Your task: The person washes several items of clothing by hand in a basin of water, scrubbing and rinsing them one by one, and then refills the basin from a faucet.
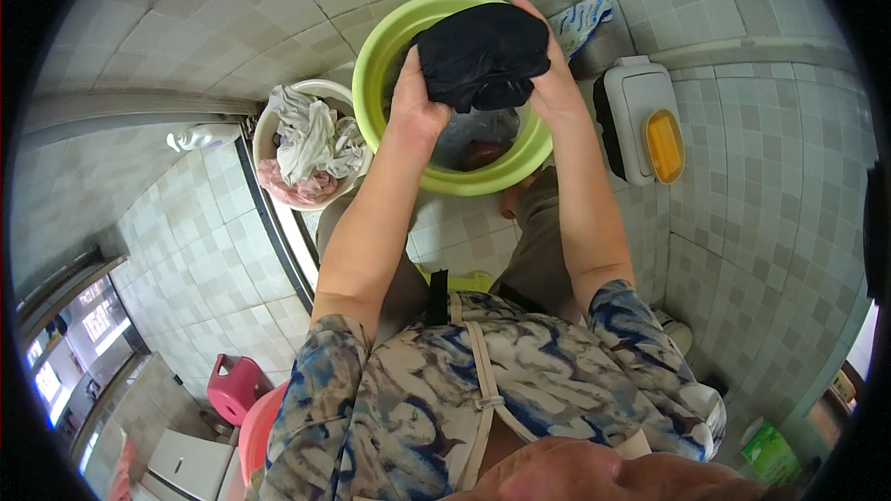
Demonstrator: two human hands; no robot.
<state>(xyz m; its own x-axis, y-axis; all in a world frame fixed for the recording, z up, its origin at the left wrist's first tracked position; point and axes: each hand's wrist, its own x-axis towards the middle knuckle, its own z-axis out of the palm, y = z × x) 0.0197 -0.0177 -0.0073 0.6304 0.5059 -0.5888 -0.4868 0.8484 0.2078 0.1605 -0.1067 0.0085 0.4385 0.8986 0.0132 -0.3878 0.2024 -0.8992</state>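
Observation:
A bunched black cloth garment [484,52] is stretched between my two hands, above a lime-green plastic basin [480,184]. My left hand [418,97] grips its left side, with the thumb along the edge. On the opposite side my right hand [553,80] has hold of it, fingers wrapped around the far edge. Below the garment, water [463,132] stands in the basin, with dark cloth and a dark red item [485,152] in it. The garment hides the far part of the basin's inside.
Left of the basin stands a white tub [261,146] of white and pink laundry [310,139]. To the right are a lidded bin [630,97] and a yellow soap bar in a dish [665,146]. A blue-and-white packet [581,21] leans behind. A pink stool [233,386] is at lower left.

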